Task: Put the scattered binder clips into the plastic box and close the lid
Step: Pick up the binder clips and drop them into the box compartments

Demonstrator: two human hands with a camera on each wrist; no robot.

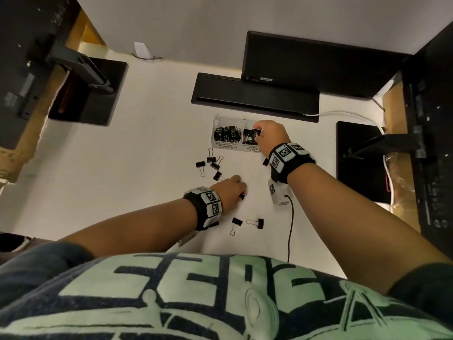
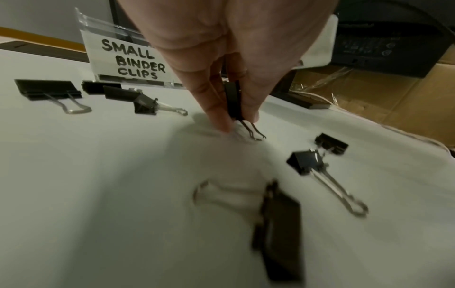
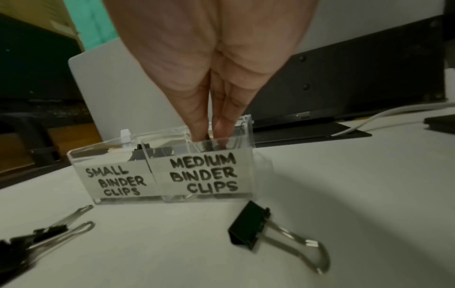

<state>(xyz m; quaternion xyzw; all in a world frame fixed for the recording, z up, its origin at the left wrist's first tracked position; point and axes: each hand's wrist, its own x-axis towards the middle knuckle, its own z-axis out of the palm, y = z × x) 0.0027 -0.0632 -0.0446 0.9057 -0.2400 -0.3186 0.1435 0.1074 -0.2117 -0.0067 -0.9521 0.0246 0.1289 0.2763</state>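
Binder clips go in one by one: right hand [image 3: 211,81] drops one into the plastic box [image 3: 172,175]; left hand [image 2: 229,64] pinches another clip [image 2: 234,101] off the table [image 2: 98,175]. Next, carry it to the right compartment.

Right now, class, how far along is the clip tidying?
Done: both halves of the plastic box hold clips. In hand: the right hand is at the medium side; the left hand pinches a clip. Left: loose clips on the table, lid open.
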